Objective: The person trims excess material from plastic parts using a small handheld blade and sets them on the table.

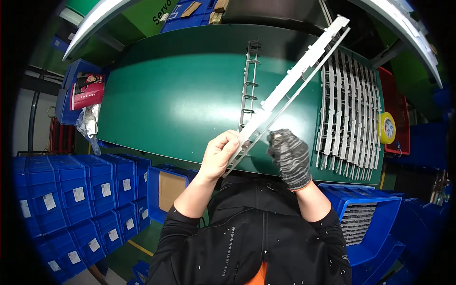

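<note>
My bare left hand (221, 154) is closed round the lower end of a long white slotted strip (290, 81), which slants up to the far right above the table. A thin rail runs along the strip's right side. Just right of the strip's lower part is my right hand (289, 159), in a grey knitted glove, its fingers curled together. Whatever lies between those fingertips is too small to make out. Behind the strip, a narrow frame with dark rings (250, 84) lies on the green table (171, 104).
Several similar pale strips (349, 114) lie side by side at the table's right, next to a yellow tape roll (387, 128). Stacked blue bins (90, 190) stand at the left. A blue crate (370, 223) with grey parts is at lower right. A red box (88, 90) sits far left.
</note>
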Available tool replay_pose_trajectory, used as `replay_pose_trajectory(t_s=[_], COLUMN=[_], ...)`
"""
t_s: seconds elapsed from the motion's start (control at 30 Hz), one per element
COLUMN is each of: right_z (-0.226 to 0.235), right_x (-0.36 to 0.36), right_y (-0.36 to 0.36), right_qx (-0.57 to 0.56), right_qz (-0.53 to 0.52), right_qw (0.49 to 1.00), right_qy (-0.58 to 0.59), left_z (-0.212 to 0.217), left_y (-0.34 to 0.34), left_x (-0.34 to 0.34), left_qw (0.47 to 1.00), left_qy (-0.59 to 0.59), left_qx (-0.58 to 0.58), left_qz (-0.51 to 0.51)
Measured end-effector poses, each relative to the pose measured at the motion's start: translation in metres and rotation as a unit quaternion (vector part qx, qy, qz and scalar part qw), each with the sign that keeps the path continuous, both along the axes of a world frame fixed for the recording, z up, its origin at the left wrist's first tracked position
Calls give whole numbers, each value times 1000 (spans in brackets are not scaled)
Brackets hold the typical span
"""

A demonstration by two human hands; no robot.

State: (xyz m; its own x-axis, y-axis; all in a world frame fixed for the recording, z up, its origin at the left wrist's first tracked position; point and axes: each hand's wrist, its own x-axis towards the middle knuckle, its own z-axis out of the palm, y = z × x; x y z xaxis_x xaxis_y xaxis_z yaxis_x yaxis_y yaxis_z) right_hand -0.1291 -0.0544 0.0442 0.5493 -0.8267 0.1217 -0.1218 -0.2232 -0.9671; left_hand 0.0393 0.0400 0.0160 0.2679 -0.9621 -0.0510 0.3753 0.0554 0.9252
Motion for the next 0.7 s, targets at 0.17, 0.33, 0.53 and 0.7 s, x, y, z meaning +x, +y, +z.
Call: replay_pose_trajectory(t_s=[0.17,0.33,0.53,0.7], right_z=[-9,-6,3,2], right_x=[9,10,-14,-10], right_y=[9,11,4,-10], right_qx=[-149,-152,422,431], right_qz=[57,58,324,45], right_qw=[979,977,829,895], right_qy=[125,140,-170,-109], left_z=[-2,-3,-9,-10], left_y=[-4,-7,-12,-1], left_x=[-9,-13,-9,-7], left_qw=[999,999,884,990], left_qy=[21,14,-443,-67], left_qx=[2,10,29,89], left_qz=[34,49,144,87])
